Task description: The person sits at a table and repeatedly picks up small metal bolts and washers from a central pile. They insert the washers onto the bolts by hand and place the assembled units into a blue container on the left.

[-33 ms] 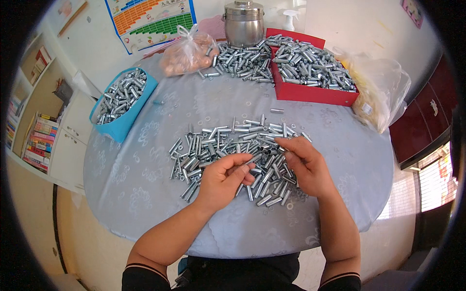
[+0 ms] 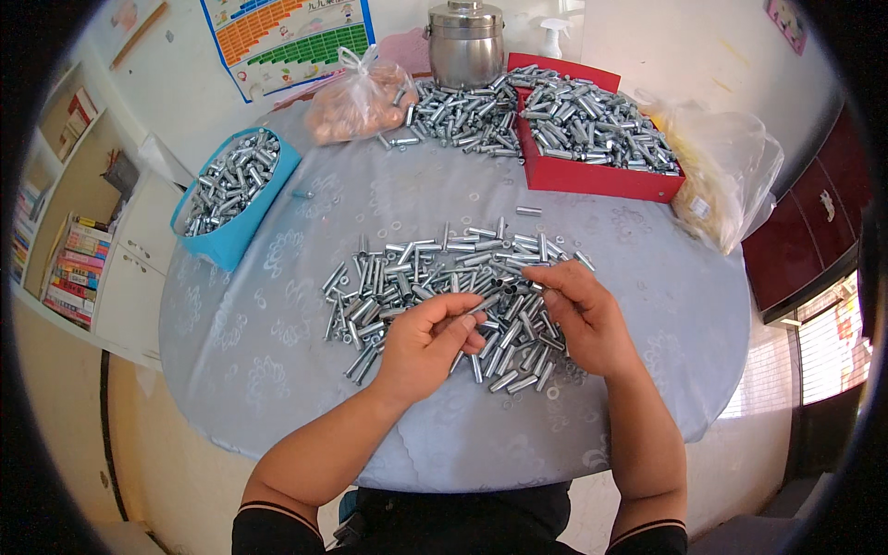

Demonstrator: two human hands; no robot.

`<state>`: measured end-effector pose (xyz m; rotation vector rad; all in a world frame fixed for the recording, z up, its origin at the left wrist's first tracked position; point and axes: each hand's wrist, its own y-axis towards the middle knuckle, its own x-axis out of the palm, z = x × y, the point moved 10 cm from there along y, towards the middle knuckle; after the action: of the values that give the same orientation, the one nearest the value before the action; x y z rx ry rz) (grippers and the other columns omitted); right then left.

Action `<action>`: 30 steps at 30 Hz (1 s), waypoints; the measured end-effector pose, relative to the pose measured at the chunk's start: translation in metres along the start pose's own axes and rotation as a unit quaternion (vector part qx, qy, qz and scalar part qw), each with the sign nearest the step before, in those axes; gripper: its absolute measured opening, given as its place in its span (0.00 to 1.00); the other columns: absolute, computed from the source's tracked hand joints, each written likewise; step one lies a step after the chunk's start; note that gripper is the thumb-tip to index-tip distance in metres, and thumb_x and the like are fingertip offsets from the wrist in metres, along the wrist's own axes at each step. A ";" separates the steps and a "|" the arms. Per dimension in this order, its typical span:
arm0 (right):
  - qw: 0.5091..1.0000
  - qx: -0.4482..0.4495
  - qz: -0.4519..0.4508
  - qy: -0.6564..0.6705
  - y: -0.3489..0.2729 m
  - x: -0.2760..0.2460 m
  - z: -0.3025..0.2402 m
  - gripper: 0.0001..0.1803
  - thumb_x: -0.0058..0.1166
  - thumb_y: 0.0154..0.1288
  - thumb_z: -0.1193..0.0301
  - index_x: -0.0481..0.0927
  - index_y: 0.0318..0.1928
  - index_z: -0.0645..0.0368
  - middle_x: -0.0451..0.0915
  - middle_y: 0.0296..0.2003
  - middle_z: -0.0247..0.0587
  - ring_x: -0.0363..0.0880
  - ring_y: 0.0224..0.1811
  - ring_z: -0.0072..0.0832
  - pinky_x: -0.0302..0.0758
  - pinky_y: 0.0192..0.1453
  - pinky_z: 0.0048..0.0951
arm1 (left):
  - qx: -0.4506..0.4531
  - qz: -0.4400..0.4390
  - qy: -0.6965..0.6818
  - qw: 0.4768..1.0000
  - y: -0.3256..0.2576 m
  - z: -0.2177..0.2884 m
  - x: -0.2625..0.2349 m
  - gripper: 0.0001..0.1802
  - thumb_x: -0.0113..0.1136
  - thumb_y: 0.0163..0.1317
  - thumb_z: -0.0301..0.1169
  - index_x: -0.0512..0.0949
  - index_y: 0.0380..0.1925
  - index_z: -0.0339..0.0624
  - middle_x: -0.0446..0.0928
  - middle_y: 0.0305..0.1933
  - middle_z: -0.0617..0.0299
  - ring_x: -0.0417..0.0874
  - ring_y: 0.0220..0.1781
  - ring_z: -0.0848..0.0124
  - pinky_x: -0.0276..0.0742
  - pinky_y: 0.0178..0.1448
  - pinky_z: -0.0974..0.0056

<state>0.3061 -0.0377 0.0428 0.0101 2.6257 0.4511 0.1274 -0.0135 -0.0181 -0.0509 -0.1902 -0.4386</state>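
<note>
Over the near part of a loose heap of shiny metal sleeves and bolts (image 2: 398,287), my left hand (image 2: 421,347) pinches one metal sleeve (image 2: 485,303) between thumb and fingers. My right hand (image 2: 590,319) is at the heap's right side, thumb and fingers curled together above the pieces. Whatever sits between its fingertips is too small and hidden to make out. Small washers and nuts lie among the sleeves, and a few washers are scattered beyond the heap.
A grey patterned cloth (image 2: 277,370) covers the round table. At the far left stands a blue bin (image 2: 227,252) of metal anchors; a red box (image 2: 601,185) heaped with more is at the far right. Behind are a bag of round brown items (image 2: 356,111), a steel pot (image 2: 465,51) and a plastic bag (image 2: 731,176).
</note>
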 end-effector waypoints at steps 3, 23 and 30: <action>0.996 0.018 -0.014 0.089 0.000 0.007 0.006 0.13 0.47 0.70 0.79 0.75 0.53 0.61 0.80 0.42 0.39 0.78 0.40 0.21 0.73 0.47 0.23 | 0.022 0.003 0.064 0.998 -0.004 0.003 0.001 0.14 0.53 0.68 0.22 0.76 0.52 0.33 0.80 0.43 0.56 0.83 0.36 0.75 0.82 0.41 0.70; 0.964 0.083 0.025 0.253 -0.007 0.020 0.016 0.09 0.55 0.68 0.78 0.72 0.47 0.61 0.75 0.37 0.30 0.72 0.39 0.16 0.71 0.45 0.19 | 0.104 0.018 0.130 0.986 -0.007 0.022 0.001 0.11 0.55 0.66 0.20 0.80 0.47 0.35 0.78 0.39 0.59 0.83 0.35 0.76 0.80 0.39 0.73; 0.987 0.078 -0.016 0.143 -0.009 0.028 0.012 0.10 0.60 0.62 0.80 0.78 0.44 0.62 0.79 0.35 0.31 0.74 0.36 0.16 0.73 0.42 0.21 | 0.064 0.004 0.099 0.993 -0.006 0.008 -0.002 0.14 0.53 0.67 0.20 0.76 0.52 0.32 0.79 0.49 0.54 0.85 0.43 0.72 0.82 0.47 0.71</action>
<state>0.2875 -0.0402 0.0169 -0.0511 2.9332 0.2507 0.1217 -0.0177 -0.0101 0.1175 -0.0219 -0.4197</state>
